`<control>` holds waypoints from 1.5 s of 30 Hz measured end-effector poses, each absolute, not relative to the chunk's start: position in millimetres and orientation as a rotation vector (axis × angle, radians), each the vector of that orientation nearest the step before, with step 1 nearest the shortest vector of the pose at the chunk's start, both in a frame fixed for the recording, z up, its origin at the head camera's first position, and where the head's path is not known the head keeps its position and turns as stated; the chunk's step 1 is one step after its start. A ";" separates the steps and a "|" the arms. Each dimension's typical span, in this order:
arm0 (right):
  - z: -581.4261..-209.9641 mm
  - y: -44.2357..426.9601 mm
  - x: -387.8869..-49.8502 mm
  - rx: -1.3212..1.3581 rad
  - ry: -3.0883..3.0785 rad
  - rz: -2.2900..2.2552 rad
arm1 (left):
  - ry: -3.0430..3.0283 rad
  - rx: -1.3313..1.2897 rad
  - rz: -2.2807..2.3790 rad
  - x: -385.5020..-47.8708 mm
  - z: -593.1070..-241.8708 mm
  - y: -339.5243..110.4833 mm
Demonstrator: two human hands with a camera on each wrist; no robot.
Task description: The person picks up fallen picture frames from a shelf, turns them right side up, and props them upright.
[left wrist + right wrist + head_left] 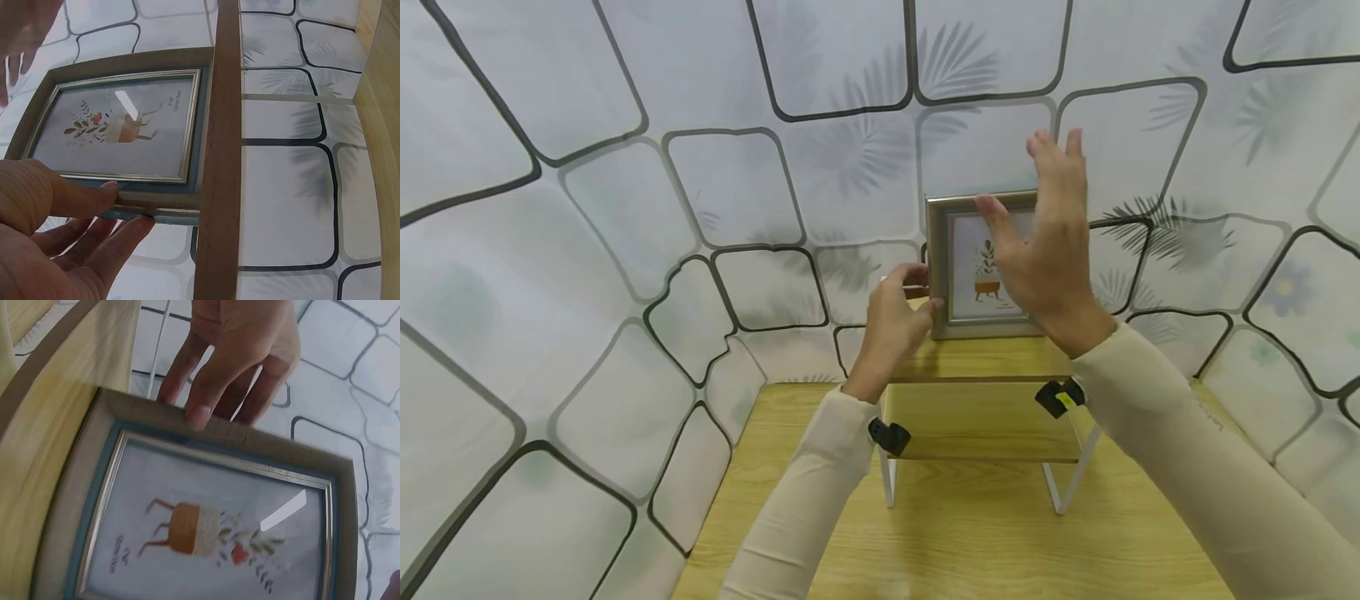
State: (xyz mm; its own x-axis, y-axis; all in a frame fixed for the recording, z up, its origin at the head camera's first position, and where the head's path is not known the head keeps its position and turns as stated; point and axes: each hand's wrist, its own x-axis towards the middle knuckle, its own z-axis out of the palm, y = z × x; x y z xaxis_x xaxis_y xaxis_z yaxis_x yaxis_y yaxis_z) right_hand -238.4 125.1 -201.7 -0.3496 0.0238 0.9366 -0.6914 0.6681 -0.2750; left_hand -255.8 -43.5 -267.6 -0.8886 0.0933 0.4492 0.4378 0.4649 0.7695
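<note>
A silver-edged picture frame (962, 275) stands upright on the wooden top of a small two-tier shelf (985, 358). Behind its glass is a print of a plant in an orange pot on legs. My left hand (898, 321) grips the frame's left edge, thumb on the front, fingers at the side and back. In the right wrist view this same hand (244, 350) holds the edge. My right hand (1052, 242) is raised in front of the frame's right part, fingers extended, covering that side. The left wrist view shows the right hand (25, 37) apart from the frame.
Below the shelf's top lies a lower board (985, 421), carried by white metal legs (1067, 475). The shelf stands on a light wood-grain surface (947, 542). Patterned walls (850, 183) close in behind and on both sides.
</note>
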 end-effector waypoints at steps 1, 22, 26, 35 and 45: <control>-200.6 121.1 -239.0 0.546 -1.809 0.793 | -2.369 -0.456 -1.399 -255.9 -267.7 -43.5; -198.0 95.4 -246.5 0.410 -2.165 0.519 | -2.327 -0.499 -1.428 -257.3 -266.1 -41.3; -197.4 95.4 -246.7 0.421 -2.165 0.526 | -2.351 -0.482 -1.406 -254.1 -264.7 -41.3; -197.7 95.4 -246.1 0.452 -2.157 0.555 | -2.391 -0.436 -1.334 -244.4 -263.3 -40.2; -195.9 97.3 -242.2 0.453 -2.221 0.648 | -2.430 -0.421 -1.247 -235.1 -262.9 -37.9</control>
State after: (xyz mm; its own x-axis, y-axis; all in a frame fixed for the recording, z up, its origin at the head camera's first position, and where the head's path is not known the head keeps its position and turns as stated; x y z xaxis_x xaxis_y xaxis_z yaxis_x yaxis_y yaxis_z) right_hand -242.2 97.3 -195.9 -0.6450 -0.1149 0.7555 -0.5032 0.8079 -0.3067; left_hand -235.1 -37.9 -262.9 -0.8847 0.0923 0.4570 0.4251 0.5623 0.7093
